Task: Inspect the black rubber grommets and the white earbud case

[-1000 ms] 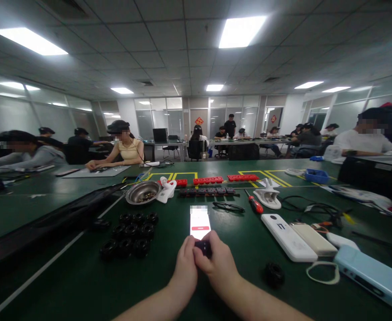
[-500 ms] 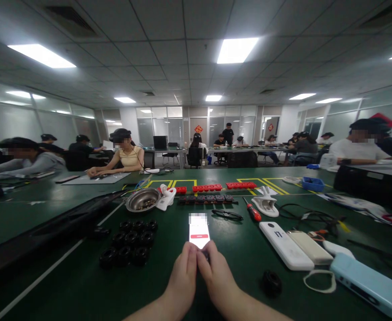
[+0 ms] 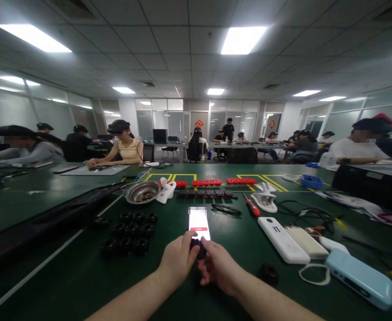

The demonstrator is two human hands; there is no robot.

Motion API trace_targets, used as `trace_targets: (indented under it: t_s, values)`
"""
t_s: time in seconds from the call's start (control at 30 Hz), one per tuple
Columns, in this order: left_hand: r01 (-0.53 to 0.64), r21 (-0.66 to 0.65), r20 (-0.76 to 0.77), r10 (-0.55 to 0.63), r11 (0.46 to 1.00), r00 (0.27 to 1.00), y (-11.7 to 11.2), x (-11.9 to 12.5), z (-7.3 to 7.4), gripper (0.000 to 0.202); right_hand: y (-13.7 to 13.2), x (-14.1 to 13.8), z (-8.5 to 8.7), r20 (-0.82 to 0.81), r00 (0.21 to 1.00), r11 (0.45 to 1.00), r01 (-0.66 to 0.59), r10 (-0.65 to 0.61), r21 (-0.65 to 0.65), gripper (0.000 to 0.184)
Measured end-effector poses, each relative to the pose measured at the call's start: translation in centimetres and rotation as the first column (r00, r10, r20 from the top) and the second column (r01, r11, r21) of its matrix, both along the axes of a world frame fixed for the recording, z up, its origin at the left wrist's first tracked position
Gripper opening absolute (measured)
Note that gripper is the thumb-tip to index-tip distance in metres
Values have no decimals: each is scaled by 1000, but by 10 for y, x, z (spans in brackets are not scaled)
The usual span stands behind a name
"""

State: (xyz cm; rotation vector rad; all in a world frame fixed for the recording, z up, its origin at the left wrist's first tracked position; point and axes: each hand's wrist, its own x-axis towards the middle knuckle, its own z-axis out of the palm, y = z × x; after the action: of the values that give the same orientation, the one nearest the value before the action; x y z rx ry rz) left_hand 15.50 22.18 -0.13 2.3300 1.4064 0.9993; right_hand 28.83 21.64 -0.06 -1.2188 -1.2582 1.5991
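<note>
My left hand (image 3: 177, 261) and my right hand (image 3: 219, 267) meet low in the middle of the view, both pinching a small black ring-shaped part (image 3: 199, 248) between their fingertips. Just beyond them a phone (image 3: 199, 224) lies flat on the green table (image 3: 65, 276) with its screen lit. Several more black ring parts (image 3: 130, 234) sit in rows to the left of my hands. One lone black ring part (image 3: 269, 273) lies to the right of my right forearm.
A metal bowl (image 3: 142, 192), red blocks (image 3: 207, 182), a black strip of parts (image 3: 205, 193), a red-handled screwdriver (image 3: 251, 206), white power banks (image 3: 282, 239), a light blue case (image 3: 359, 277) and cables lie farther out. Other people sit at neighbouring tables.
My hands have turned and lifted the black ring part slightly, so it shows between the fingertips. The camera has tilted a little.
</note>
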Motion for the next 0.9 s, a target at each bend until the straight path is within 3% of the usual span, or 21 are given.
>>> trace_targets:
  t_s: [0.07, 0.1, 0.13, 0.2, 0.23, 0.27, 0.33, 0.4, 0.43, 0.47, 0.53, 0.6, 0.63, 0.67, 0.73, 0.8, 0.83, 0.9]
  values:
    - [14, -172, 258, 31, 985, 966, -2, 5, 1, 33, -4, 2, -1, 4, 999, 995, 32, -32, 97, 25]
    - [33, -296, 407, 94, 955, 909, -3, 8, 0, 33, -6, 4, 0, 29, 999, 975, 35, -43, 218, 22]
    - [71, -424, 524, 181, 903, 832, -3, 11, -1, 35, -8, 6, 0, 77, 996, 926, 19, -52, 377, 21]
    - [138, -591, 604, 323, 794, 729, -5, 16, -3, 40, -12, 11, 1, 226, 967, 740, -65, -121, 670, 29]
    - [155, -631, 602, 354, 760, 715, -6, 18, -4, 42, -13, 12, 1, 297, 936, 656, -105, -187, 747, 34]
    - [162, -645, 597, 361, 747, 716, -7, 20, -5, 43, -13, 13, 1, 354, 902, 631, -126, -249, 765, 38]
    - [186, -630, 625, 350, 754, 698, -9, 21, -4, 40, -10, 13, 2, 431, 857, 722, -107, -281, 684, 33]
    - [232, -558, 681, 281, 797, 676, -10, 21, -3, 39, -6, 13, 1, 473, 851, 814, -102, -226, 573, 24]
    - [255, -529, 702, 248, 809, 668, -9, 21, -4, 40, -4, 13, 1, 487, 851, 826, -124, -196, 549, 25]
    - [274, -514, 714, 229, 813, 662, -8, 20, -5, 41, -3, 14, 0, 506, 843, 805, -166, -185, 570, 22]
    - [287, -545, 707, 248, 788, 663, -4, 18, -9, 43, -1, 17, -1, 563, 800, 673, -302, -207, 675, 18]
    - [283, -603, 678, 292, 746, 675, 2, 17, -14, 47, 0, 20, -3, 605, 751, 486, -438, -264, 756, 33]
    - [288, -619, 668, 296, 731, 683, 5, 16, -17, 50, 0, 21, -5, 606, 740, 420, -471, -290, 776, 39]
    - [296, -628, 660, 290, 720, 693, 7, 16, -19, 53, 1, 22, -6, 595, 745, 390, -473, -300, 790, 44]
    - [319, -629, 651, 256, 709, 715, 10, 15, -20, 59, 1, 23, -9, 564, 775, 377, -450, -285, 810, 50]
    - [343, -623, 646, 214, 703, 733, 11, 15, -20, 61, 1, 23, -10, 520, 808, 408, -392, -276, 825, 50]
    - [349, -616, 646, 200, 706, 736, 10, 14, -19, 60, 0, 23, -10, 492, 820, 453, -335, -291, 826, 49]
    - [351, -595, 652, 179, 723, 737, 9, 15, -19, 58, -1, 21, -10, 459, 828, 600, -196, -323, 776, 44]
